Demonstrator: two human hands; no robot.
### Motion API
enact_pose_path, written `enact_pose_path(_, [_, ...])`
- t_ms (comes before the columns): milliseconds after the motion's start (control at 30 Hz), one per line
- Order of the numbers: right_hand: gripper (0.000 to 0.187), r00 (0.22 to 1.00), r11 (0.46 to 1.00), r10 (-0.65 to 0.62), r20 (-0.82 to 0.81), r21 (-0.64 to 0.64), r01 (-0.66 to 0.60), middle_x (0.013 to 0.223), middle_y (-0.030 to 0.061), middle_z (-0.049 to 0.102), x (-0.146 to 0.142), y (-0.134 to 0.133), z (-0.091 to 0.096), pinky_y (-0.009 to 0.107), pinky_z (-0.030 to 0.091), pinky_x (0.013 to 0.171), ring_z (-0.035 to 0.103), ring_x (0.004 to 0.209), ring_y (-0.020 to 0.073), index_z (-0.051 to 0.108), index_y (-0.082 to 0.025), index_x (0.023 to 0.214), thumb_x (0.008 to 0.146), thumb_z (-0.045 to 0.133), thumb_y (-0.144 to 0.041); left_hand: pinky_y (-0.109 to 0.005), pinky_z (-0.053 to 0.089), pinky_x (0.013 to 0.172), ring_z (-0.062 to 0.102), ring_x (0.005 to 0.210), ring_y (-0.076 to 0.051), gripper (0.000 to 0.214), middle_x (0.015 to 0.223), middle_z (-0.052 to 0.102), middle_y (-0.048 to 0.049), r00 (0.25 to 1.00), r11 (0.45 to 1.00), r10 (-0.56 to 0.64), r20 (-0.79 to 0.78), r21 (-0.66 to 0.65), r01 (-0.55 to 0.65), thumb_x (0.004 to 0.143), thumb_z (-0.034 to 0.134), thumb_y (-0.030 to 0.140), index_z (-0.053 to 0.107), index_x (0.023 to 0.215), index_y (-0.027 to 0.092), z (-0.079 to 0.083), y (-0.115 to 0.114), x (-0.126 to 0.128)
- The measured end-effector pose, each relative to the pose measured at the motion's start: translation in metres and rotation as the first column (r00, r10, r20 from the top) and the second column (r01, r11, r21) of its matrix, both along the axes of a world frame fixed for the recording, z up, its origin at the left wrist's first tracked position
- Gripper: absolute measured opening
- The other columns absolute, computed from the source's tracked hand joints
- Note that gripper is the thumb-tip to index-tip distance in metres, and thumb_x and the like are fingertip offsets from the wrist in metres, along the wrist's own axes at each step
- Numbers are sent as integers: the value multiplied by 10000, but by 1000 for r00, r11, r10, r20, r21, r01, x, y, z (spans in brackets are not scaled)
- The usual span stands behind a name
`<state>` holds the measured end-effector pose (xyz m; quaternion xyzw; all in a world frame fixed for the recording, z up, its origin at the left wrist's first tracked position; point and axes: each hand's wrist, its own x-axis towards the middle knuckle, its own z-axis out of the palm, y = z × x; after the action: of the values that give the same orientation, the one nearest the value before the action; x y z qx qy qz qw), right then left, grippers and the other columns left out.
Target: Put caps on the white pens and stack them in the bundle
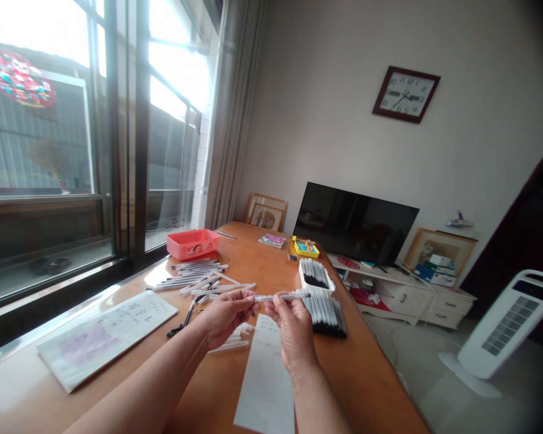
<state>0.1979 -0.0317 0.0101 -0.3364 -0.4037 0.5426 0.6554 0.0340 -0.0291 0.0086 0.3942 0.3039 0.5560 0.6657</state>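
Both hands are raised over a wooden table and hold one white pen level between them. My left hand pinches its left end with closed fingers. My right hand grips it near the middle, fingers curled. Just right of the hands a row of assembled pens with black caps lies on the table. Behind it stands a white box holding more pens. Loose white pen barrels are scattered to the left, and thin black refills lie near my left wrist.
A white paper strip lies under my hands, and a sheet with writing sits at the left. A red tray, a booklet and a yellow box are at the far end. A TV and a fan heater stand to the right.
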Motion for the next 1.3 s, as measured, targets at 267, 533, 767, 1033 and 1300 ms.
enact_pose_path(267, [379,1000,999,3,7,39,-4,908,51,720,-5,-3,-2,393,587,881,711,856,201,669,-172,971,767,837,-444,-194,414,669,572,674,-89,166,806,706,-63,999,999,40,21,17,-41,805,811,229,703,887,133,-3,-1,3])
enact_pose_path(533, [380,1000,999,15,-3,36,-15,904,41,721,-8,-6,-1,381,590,889,718,869,199,659,-174,961,756,851,-430,-210,402,643,598,675,-106,188,790,724,-72,997,998,60,49,-11,-60,782,829,236,711,887,134,-4,-2,2])
enact_pose_path(767, [362,999,999,31,-17,34,-30,895,32,717,-9,-8,2,367,595,878,724,856,192,648,-177,965,776,841,-417,-220,416,650,623,699,-119,177,782,715,-70,996,998,65,60,-7,-64,773,831,226,716,870,132,-2,-5,3])
enact_pose_path(1033, [362,999,998,24,38,55,-26,932,43,712,-10,-7,0,376,586,882,714,859,187,657,-171,976,795,817,-441,-223,396,644,569,651,-102,174,775,713,-69,998,998,61,34,9,-62,780,822,236,717,864,126,-1,-7,3])
enact_pose_path(1300, [384,999,999,38,4,24,-38,919,42,724,-11,-3,-3,358,582,874,722,862,187,638,-173,979,790,819,-454,-210,406,643,594,696,-110,165,808,707,-63,998,998,62,-7,-2,-62,785,815,236,706,859,137,-6,0,1])
